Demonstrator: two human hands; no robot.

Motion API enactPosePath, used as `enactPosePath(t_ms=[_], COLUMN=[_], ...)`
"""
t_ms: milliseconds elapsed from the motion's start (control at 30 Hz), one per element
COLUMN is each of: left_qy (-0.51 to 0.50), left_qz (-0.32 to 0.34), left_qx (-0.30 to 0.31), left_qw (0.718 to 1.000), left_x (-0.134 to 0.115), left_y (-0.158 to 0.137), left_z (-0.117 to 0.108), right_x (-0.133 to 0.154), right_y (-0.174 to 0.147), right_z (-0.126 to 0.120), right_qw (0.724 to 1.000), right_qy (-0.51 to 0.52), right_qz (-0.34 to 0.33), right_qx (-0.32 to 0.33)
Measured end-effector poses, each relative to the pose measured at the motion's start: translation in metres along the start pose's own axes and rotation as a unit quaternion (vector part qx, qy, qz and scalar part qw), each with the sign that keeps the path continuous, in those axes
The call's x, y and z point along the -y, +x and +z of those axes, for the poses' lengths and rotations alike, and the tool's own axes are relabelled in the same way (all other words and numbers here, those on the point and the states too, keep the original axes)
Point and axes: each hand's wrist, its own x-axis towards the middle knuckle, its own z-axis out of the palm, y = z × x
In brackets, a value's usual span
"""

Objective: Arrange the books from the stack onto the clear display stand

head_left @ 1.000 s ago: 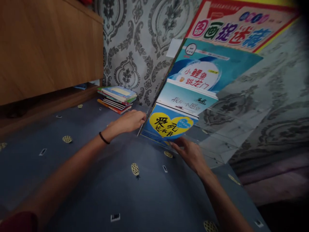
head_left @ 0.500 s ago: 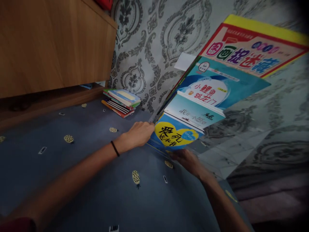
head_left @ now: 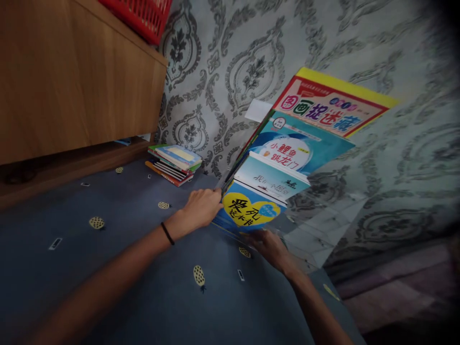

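A clear plastic book rack (head_left: 316,239) leans tilted on the blue cloth, with several picture books in stepped rows. In front is a blue book with a yellow heart (head_left: 247,211). Behind it come a pale teal book (head_left: 269,175), a blue fish book (head_left: 305,148) and a tall red and yellow book (head_left: 334,108). My left hand (head_left: 203,206), a dark band at its wrist, is closed on the rack's left edge. Low at the front, my right hand (head_left: 271,247) has its fingers curled round the rack's bottom edge; its fingertips are partly hidden.
A pile of thin books (head_left: 176,163) lies on the blue cloth (head_left: 143,273) near the patterned wall (head_left: 247,72). To the left stands a wooden cabinet (head_left: 82,81) with a red basket (head_left: 143,19) on top. Pinkish fabric (head_left: 391,297) shows at the lower right.
The rack and its books now appear lower, further left and smaller in view, and more of the red basket shows. Both hands keep hold of the rack.
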Motion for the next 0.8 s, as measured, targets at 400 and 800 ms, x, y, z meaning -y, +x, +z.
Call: enactPosePath(t_ms=[400,800], left_qy=[-0.151,-0.176], left_qz=[0.013,0.046], left_qx=[-0.048,-0.035], left_qw=[0.987,0.983], left_x=[-0.005,-0.003], left_y=[0.008,0.008], left_z=[0.012,0.009], right_x=[0.029,0.041], right_y=[-0.019,-0.021], right_z=[-0.003,0.002], right_qw=[0.982,0.977], right_qy=[0.108,0.074], right_qz=[0.08,0.116], right_qx=[-0.133,-0.165])
